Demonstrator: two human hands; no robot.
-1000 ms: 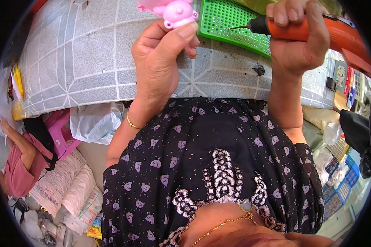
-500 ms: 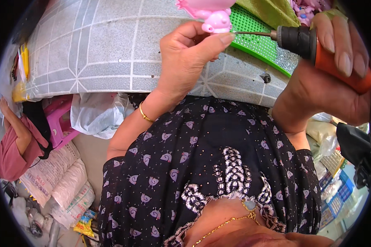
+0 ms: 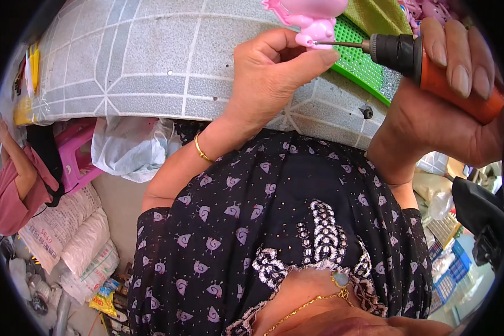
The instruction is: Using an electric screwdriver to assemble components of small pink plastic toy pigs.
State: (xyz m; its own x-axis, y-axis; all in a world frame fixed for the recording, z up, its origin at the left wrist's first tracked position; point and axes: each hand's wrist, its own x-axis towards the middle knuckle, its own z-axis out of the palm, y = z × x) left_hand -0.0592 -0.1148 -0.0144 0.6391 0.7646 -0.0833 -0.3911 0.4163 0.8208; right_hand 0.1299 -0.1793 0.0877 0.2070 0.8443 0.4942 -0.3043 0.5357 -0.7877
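Observation:
My left hand (image 3: 274,75) pinches a pink plastic toy figure (image 3: 318,27) above the table, thumb in front and fingers curled behind it. The toy's top is cut off by the picture's upper edge. Wrapped around an orange and black electric screwdriver (image 3: 396,51) is my right hand (image 3: 439,112), with its fingers over the body. The thin bit points left, and its tip meets a small hole low on the toy. Behind the bit lies a green perforated tray (image 3: 357,51) with small shiny pieces at its right part.
The grey table (image 3: 151,61) has a tile pattern; a small dark object (image 3: 367,112) lies near its edge. A yellow-green cloth (image 3: 378,17) and more pink toys (image 3: 431,10) are at the far right. At left are another person's arm (image 3: 22,173), a pink stool (image 3: 75,159) and sacks (image 3: 53,229).
My left hand and the toy have shifted right, and the toy has turned somewhat. The bit's tip now sits at the toy's hole instead of beside its edge.

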